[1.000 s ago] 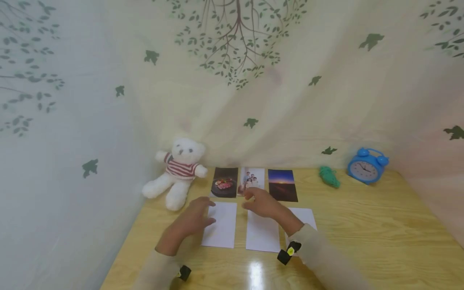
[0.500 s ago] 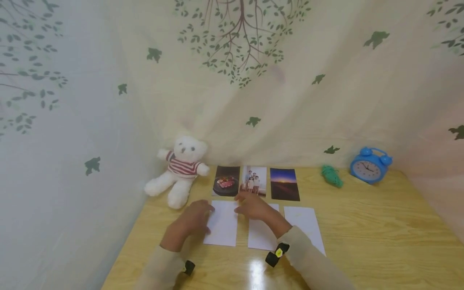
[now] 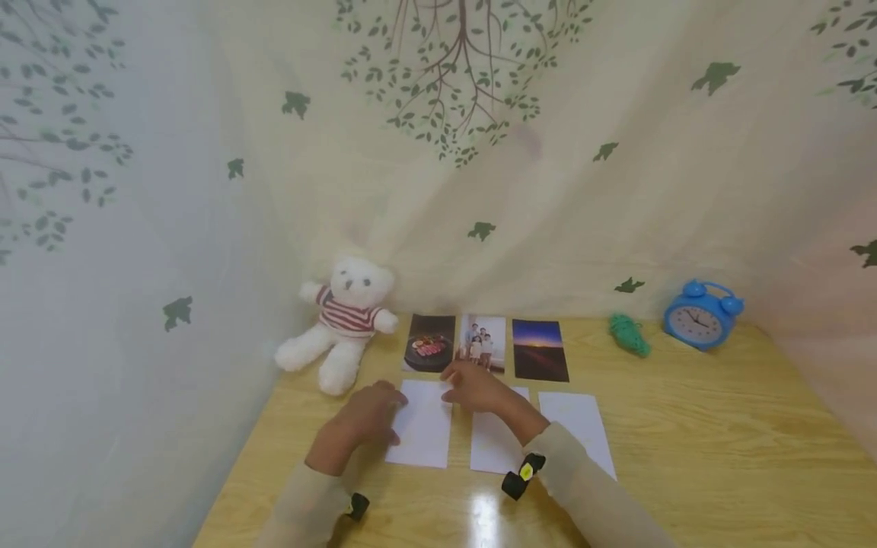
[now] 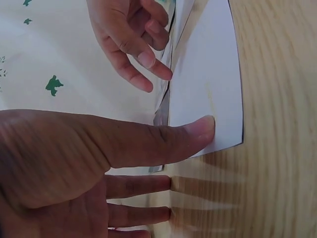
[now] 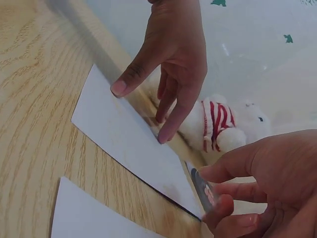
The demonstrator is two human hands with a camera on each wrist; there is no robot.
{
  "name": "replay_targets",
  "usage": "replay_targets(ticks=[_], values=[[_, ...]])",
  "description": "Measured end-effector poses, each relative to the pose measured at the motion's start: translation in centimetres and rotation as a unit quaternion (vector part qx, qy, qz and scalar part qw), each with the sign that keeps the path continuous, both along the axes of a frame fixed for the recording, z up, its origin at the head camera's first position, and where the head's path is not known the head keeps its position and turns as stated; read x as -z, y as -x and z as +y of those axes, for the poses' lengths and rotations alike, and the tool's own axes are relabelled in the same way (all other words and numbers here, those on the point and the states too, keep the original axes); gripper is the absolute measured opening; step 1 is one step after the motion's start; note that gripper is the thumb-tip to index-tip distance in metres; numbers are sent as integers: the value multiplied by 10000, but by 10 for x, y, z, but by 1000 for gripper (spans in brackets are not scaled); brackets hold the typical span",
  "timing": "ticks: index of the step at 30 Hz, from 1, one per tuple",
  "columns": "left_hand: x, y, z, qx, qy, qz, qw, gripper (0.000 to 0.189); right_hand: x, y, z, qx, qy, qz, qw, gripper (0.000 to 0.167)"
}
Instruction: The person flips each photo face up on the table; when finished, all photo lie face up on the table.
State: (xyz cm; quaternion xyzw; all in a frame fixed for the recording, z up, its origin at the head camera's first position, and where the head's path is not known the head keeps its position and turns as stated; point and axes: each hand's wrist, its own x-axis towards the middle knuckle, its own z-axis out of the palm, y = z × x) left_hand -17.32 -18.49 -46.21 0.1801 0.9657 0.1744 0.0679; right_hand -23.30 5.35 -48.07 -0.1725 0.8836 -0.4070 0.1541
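White blank card [image 3: 423, 426], face-down on wooden table [image 3: 685, 457], left thumb [image 4: 198, 131] pressing its corner

sleeves: beige, long | wrists: black bands [image 3: 524, 476] (yellow dot on right)

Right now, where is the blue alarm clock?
In the head view, the blue alarm clock stands at the table's far right, against the curtain, right of the green bundle.
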Motion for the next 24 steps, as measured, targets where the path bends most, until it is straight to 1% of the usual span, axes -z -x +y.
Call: replay_targets(ticks=[4,9,13,16,22,24], values=[[3,-1,2,-163,74,-32,9998,59,7,3,-3,132,304,-162,9993,32],[0,2,7,-350,191,-137,9991,56,8,7,-2,371,688,-51,9969,29],[-4,4,8,-354,237,-145,9990,56,8,9,-2,487,1032,-96,9934,28],[-4,5,7,-318,240,-167,9991,56,10,10,-1,531,1291,-168,9901,29],[0,8,6,-386,397,-178,9983,58,11,11,-3,570,1608,-333,9848,36],[1,8,6,-424,454,-229,9978,58,13,10,-5,563,1780,-491,9812,41]])
